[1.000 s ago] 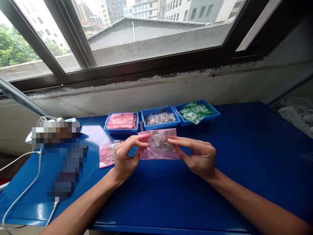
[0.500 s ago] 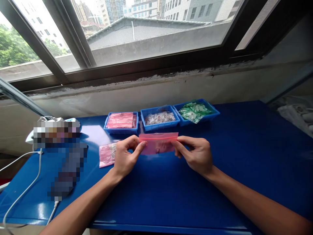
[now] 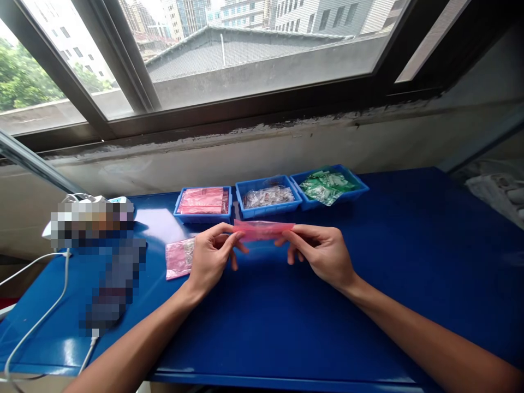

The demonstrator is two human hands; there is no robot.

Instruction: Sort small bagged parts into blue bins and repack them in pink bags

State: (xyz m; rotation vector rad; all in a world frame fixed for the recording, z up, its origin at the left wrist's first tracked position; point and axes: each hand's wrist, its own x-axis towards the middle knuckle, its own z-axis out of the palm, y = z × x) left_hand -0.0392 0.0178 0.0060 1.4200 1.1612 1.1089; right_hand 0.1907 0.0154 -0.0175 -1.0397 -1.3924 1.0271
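Note:
Both hands hold one pink plastic bag [image 3: 263, 230] a little above the blue table [image 3: 409, 245], seen nearly edge-on as a thin strip. My left hand [image 3: 210, 259] pinches its left end between thumb and fingers. My right hand [image 3: 321, 254] pinches its right end the same way. A second pink bag [image 3: 179, 258] lies flat on the table just left of my left hand. Behind the held bag stand three blue trays.
The left tray [image 3: 203, 206] holds pink bags, the middle tray [image 3: 268, 197] clear packets, the right tray [image 3: 329, 188] green packets. A blurred-out object [image 3: 102, 256] with white cables [image 3: 36, 322] sits at the table's left. A wall and window rise behind the trays.
The pink bag has tipped from facing me to nearly flat and edge-on, and both hands have risen slightly toward the trays while keeping their pinch.

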